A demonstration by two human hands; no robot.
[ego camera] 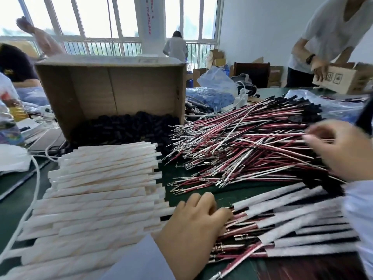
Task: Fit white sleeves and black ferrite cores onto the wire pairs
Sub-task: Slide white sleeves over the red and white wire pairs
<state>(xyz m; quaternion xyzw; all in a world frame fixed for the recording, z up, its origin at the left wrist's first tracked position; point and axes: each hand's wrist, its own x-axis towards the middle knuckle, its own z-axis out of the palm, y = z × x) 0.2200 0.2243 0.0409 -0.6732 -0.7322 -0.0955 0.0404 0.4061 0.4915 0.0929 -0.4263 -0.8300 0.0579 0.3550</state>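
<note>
Little bare mat (174, 196), L hand (193, 225) beside sleeves (96, 188), R hand (341, 152) over wires (242, 142)

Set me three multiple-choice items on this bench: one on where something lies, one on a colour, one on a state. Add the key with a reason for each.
1. Where do the black ferrite cores lie?
A. In the cardboard box lying on its side
B. In a glass jar
C. On a chair

2. Which colours show most in the loose wire pairs?
A. Green and yellow
B. Red and white
C. Orange only

3. What state are the wires at the lower right in?
A. Bare from end to end
B. Cut into short bits
C. Covered by white sleeves, with red ends sticking out

Key: 1 A, the cores cover the lower side of the open box. 2 B, the pile is mostly red and white strands. 3 C, white covers wrap them and red ends poke out to the left.
</note>
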